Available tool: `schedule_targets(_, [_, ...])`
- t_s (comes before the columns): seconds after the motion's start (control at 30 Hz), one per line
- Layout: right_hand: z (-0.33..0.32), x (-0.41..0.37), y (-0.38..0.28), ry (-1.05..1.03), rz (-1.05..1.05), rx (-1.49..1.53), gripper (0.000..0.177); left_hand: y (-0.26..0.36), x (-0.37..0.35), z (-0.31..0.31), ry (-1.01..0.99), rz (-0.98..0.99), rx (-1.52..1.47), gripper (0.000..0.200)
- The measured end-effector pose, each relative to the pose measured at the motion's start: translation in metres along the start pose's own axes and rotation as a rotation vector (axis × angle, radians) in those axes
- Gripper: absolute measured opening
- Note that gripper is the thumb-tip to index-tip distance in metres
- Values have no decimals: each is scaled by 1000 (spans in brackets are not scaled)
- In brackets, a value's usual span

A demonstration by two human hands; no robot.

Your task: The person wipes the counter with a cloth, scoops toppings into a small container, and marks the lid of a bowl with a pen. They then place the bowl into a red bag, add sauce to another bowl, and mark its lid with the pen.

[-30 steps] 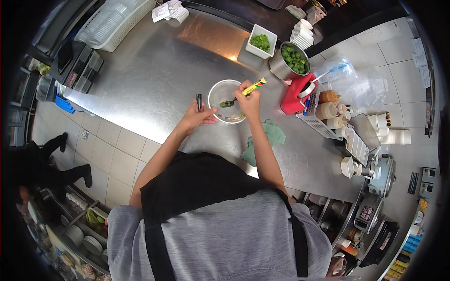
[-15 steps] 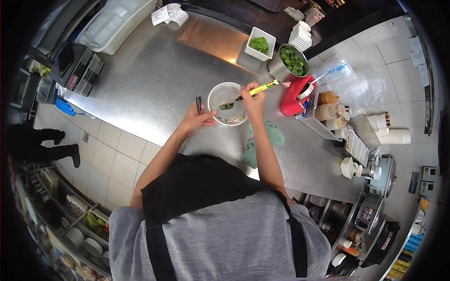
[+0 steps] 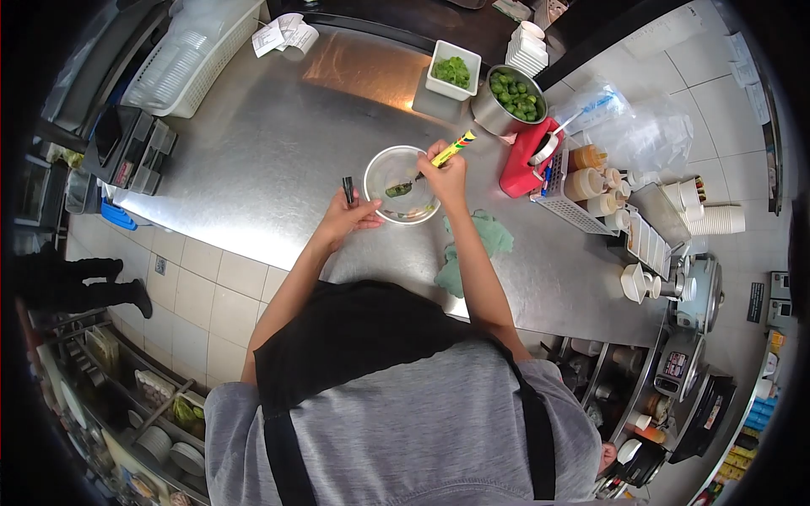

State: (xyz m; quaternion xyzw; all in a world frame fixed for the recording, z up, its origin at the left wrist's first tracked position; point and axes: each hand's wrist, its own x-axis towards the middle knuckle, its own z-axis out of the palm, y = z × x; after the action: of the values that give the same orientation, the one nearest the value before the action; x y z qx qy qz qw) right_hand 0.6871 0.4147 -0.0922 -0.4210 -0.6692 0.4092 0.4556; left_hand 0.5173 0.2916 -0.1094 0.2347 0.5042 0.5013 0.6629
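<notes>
A round bowl or tub [image 3: 395, 164] with a pale rim and a clear top stands on the steel counter; something dark green shows through it. My left hand [image 3: 341, 221] has its fingertips at the bowl's near-left edge and grips a black marker cap [image 3: 348, 189], which sticks up from the fingers. Above the bowl's right side, my right hand [image 3: 445, 179] is closed round a yellow marker [image 3: 453, 149] with a striped end, its dark tip pointing down at the clear top. A green cloth [image 3: 477, 240] lies crumpled by my right forearm.
Beyond the bowl stand a white tub of leafy greens [image 3: 433, 82] and a steel pot of green pieces [image 3: 494, 114]. Right of them are a red container [image 3: 521, 164] and a basket [image 3: 564, 207] near sauce bottles. Another person's legs [image 3: 84, 282] show at left.
The marker has tilted more upright in my right hand, its tip still over the bowl's top. My left hand keeps its place at the rim. The whole view has shifted slightly.
</notes>
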Motion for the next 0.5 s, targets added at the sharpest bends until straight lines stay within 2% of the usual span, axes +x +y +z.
schedule_targets(0.5, [1, -1, -6, 59, -14, -25, 22, -1, 0, -1, -8, -9, -22, 41])
